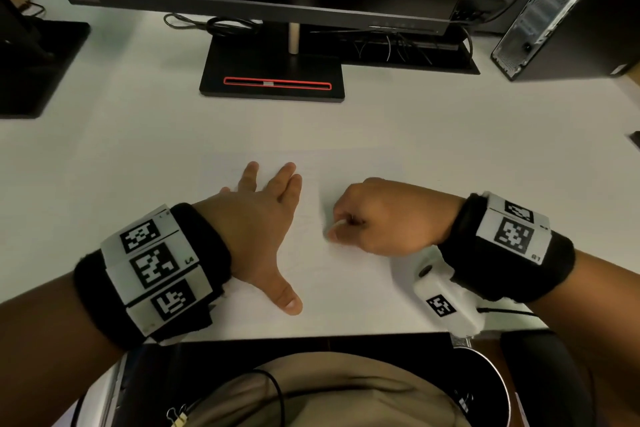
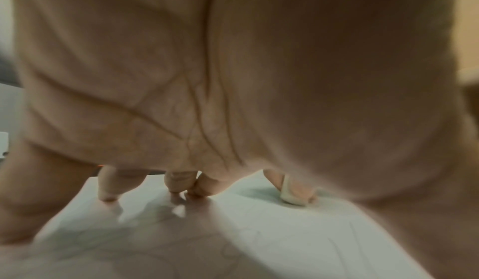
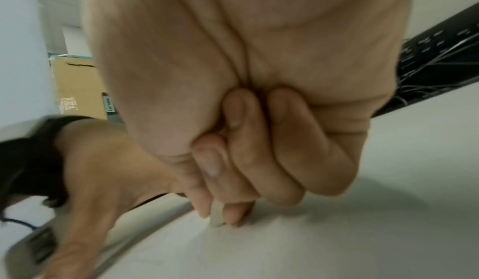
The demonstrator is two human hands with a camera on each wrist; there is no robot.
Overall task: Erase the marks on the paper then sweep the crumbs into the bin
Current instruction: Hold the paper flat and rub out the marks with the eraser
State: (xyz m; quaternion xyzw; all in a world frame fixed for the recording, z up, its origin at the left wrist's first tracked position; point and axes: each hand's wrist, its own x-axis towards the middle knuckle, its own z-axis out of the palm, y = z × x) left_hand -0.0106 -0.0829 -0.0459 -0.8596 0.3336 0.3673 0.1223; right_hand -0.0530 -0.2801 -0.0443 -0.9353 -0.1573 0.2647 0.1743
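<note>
A white sheet of paper (image 1: 346, 274) lies on the white desk in front of me, with faint pencil marks (image 2: 85, 240) on it. My left hand (image 1: 266, 218) lies flat on the paper's left part, fingers spread and straight. My right hand (image 1: 374, 218) is curled to the right of it and pinches a small white eraser (image 1: 337, 224) between thumb and fingers, its lower end on the paper. The eraser (image 3: 216, 215) shows the same way in the right wrist view, and again (image 2: 293, 193) in the left wrist view. A round bin (image 1: 498, 388) with a metal rim stands below the desk edge at the right.
A monitor on a black stand (image 1: 273, 76) is behind the paper, with cables (image 1: 214, 24) at its foot. A second stand (image 1: 38, 66) is at the far left and a computer tower (image 1: 568, 10) at the far right. The desk's front edge (image 1: 311, 336) runs just below my wrists.
</note>
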